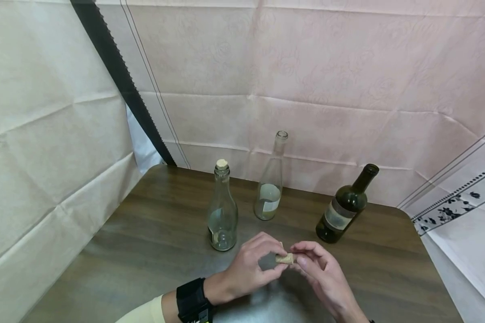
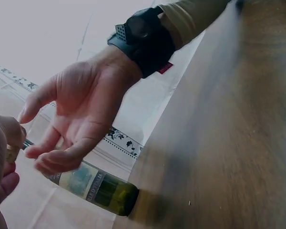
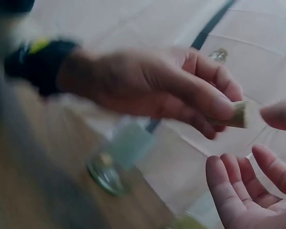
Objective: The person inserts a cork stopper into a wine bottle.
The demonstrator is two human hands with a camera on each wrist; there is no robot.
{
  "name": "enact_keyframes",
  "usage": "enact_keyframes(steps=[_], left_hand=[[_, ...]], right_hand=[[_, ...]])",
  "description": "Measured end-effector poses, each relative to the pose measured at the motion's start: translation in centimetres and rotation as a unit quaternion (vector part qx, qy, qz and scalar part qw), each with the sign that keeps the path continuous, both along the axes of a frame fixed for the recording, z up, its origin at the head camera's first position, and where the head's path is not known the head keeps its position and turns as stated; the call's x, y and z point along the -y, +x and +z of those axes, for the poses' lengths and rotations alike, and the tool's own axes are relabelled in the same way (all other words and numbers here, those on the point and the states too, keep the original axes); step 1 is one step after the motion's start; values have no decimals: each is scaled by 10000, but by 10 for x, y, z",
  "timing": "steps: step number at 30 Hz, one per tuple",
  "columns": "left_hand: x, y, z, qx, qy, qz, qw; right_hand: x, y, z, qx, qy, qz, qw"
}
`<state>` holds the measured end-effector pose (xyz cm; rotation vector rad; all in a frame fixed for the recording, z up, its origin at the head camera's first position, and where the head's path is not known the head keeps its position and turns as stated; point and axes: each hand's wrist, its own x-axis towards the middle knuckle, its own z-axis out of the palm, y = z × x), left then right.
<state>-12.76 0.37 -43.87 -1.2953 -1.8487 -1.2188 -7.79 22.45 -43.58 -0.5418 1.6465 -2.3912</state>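
A light cork (image 1: 284,259) sits pinched between the thumb and fingers of my left hand (image 1: 253,262), held above the table. In the right wrist view one end of the cork (image 3: 239,114) sticks out past the fingertips. My right hand (image 1: 321,276) is just beside that end, its thumb and fingers spread; the right wrist view shows a gap between them and the cork. Behind the hands stand a clear bottle (image 1: 223,215) with a pale stopper (image 1: 222,163) in its mouth, a second clear bottle (image 1: 271,179) with an uncovered mouth, and a dark green wine bottle (image 1: 349,199).
All three bottles stand on a brown wooden table (image 1: 153,233), toward its back edge. Pale cloth (image 1: 327,67) hangs behind and at the sides of the table. A black strip (image 1: 123,80) runs down the cloth at the left.
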Motion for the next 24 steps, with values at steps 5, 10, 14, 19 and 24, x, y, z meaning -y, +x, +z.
enact_keyframes(steps=[5, 10, 14, 19, 24], left_hand=[[6, 4, 0, -28, -418, 175, 9990], [8, 7, 1, -162, -678, 234, 9973], [9, 8, 1, -240, -742, 181, 9968], [10, 9, -1, -219, -813, 136, 9964], [11, 10, -2, -79, -951, 185, 9953]], right_hand=[[-3, 1, 6, -1144, 1776, -1019, 9721], [1, 1, 6, -1773, 2102, -833, 9578], [6, 3, 3, -1741, 2034, -700, 9610], [10, 4, 1, -1688, 1847, -680, 9658], [10, 3, -1, -1809, 1708, -630, 9665]])
